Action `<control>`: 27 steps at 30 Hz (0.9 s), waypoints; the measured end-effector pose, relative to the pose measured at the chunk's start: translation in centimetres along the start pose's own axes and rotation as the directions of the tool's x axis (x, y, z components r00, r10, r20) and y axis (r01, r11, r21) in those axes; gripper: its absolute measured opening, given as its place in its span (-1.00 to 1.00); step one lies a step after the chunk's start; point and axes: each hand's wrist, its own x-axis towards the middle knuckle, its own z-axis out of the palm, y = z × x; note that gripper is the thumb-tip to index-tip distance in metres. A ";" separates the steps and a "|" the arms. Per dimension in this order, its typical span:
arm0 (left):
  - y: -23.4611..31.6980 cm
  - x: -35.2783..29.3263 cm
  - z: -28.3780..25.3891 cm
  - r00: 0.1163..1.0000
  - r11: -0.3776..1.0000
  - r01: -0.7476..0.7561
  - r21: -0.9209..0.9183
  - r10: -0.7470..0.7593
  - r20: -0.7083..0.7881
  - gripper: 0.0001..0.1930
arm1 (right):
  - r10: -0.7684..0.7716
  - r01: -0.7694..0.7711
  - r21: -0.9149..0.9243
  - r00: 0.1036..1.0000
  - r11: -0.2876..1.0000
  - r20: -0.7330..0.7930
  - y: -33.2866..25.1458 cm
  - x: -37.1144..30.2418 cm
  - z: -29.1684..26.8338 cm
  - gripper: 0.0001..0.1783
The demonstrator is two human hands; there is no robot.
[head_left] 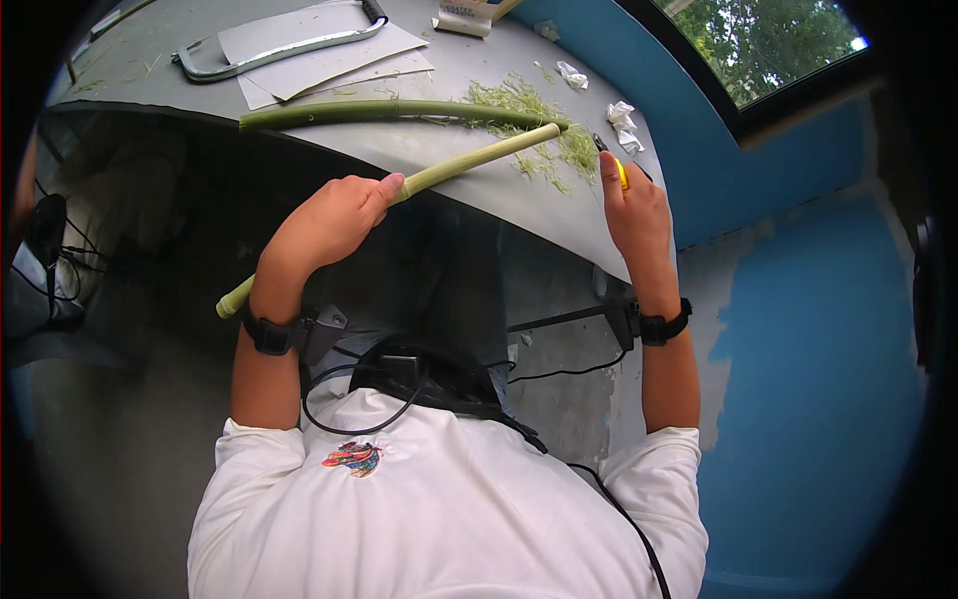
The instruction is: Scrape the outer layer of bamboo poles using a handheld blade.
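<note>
My left hand [334,220] is closed around a pale, scraped bamboo pole [479,160]. The pole slants up to the right, its far end over the table and its lower end sticking out past my left wrist. On the right, my right hand [637,205] grips a yellow and black utility knife [624,176], mostly hidden by the fingers. Its dark tip points up and left, apart from the pole. Behind the pole, a green, unscraped bamboo pole [379,111] lies on the table. Green bamboo shavings [519,98] are heaped around the right ends of both poles.
On the grey table [150,85], a hacksaw [284,62] rests on sheets of white paper [394,62]. Crumpled white tissues [624,125] lie near the right edge. A small container [465,17] stands at the back. A blue wall [818,399] rises on the right.
</note>
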 end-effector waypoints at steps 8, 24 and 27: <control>0.4 0.3 -0.1 1.000 1.000 -0.004 -0.018 0.004 0.022 -0.14 | -0.259 0.232 0.253 0.963 0.939 0.080 -9.0 -3.9 1.6 -0.22; -1.7 1.0 0.3 0.999 0.995 0.001 -0.100 0.004 0.044 -0.10 | -0.250 0.238 0.195 0.967 0.951 0.040 -9.4 -4.5 3.9 -0.29; -1.3 0.9 0.3 0.999 0.994 -0.015 -0.105 0.019 0.043 -0.10 | -0.252 0.239 0.186 0.967 0.953 0.049 -9.1 -4.4 3.9 -0.28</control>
